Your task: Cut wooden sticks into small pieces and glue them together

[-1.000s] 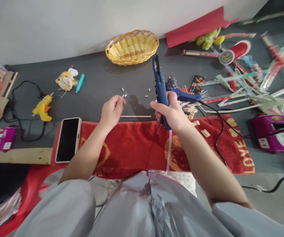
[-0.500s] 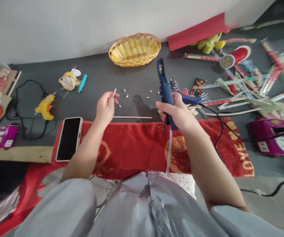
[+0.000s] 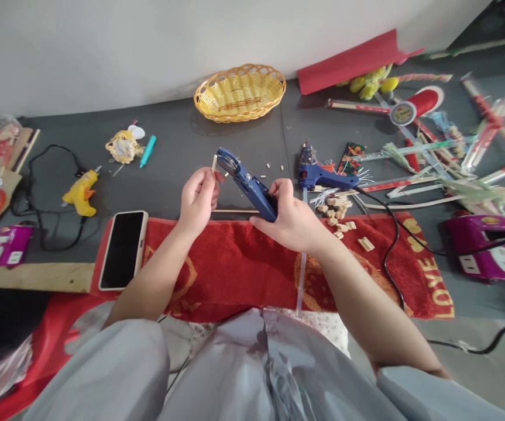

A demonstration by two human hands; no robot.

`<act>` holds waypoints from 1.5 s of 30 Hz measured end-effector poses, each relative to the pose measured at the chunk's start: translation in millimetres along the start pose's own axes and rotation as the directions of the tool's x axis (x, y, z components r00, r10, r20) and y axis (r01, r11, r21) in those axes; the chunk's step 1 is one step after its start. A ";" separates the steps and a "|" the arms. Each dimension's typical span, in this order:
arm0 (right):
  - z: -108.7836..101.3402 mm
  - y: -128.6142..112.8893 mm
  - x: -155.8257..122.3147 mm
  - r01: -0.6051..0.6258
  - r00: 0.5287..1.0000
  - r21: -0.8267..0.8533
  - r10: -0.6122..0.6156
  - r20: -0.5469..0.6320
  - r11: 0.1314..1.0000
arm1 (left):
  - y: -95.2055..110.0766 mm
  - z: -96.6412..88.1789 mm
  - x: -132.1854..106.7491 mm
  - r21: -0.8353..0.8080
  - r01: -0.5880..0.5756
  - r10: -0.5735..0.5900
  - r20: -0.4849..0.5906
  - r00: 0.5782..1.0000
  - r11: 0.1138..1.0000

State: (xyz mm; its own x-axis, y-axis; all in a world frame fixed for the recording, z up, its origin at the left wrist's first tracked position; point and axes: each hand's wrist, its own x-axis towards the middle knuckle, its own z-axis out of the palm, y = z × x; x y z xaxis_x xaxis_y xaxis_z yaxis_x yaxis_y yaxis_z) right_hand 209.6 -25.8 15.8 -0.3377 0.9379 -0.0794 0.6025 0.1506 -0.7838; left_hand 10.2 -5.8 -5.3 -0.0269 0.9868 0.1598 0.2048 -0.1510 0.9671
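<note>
My left hand pinches a short thin wooden stick, held upright above the dark floor. My right hand grips the handles of a blue cutter tool, tilted so its head points left, right next to the stick's tip. A long thin stick lies flat between my hands at the far edge of the red towel. Small cut stick pieces lie scattered to the right of my right hand. A blue glue gun rests beyond them.
A phone lies on the towel's left end. A yellow basket stands by the wall. A yellow glue gun with black cord lies left. Craft sticks, a red roll and a purple power strip crowd the right side.
My right hand swung the blue cutter from pointing upright down and leftward toward the stick. My left hand lifted the short stick slightly and moved right to meet it.
</note>
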 end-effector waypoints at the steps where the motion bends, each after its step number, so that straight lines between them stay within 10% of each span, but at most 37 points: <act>1: 0.3 -0.3 -0.1 0.003 1.000 -0.002 -0.003 -0.002 1.000 | 0.4 0.4 -0.6 0.016 -0.013 0.013 0.006 1.000 1.000; 23: 1.7 1.9 2.3 0.023 0.998 0.028 -0.025 0.057 0.999 | -10.8 -6.9 0.1 0.340 -0.218 0.207 0.069 0.976 0.915; 45: 1.5 6.3 5.0 -0.006 0.996 -0.017 0.008 0.092 1.000 | -5.8 -8.0 2.4 0.288 -0.161 0.149 0.062 0.987 0.944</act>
State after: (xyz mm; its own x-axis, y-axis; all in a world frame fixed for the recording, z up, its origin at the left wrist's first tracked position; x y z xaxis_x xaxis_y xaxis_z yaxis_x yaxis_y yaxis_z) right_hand 210.6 -20.6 9.5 -0.3980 0.9063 -0.1420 0.6171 0.1500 -0.7725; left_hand 1.1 -3.0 -8.9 0.0648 0.9550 0.2893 0.4794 -0.2841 0.8303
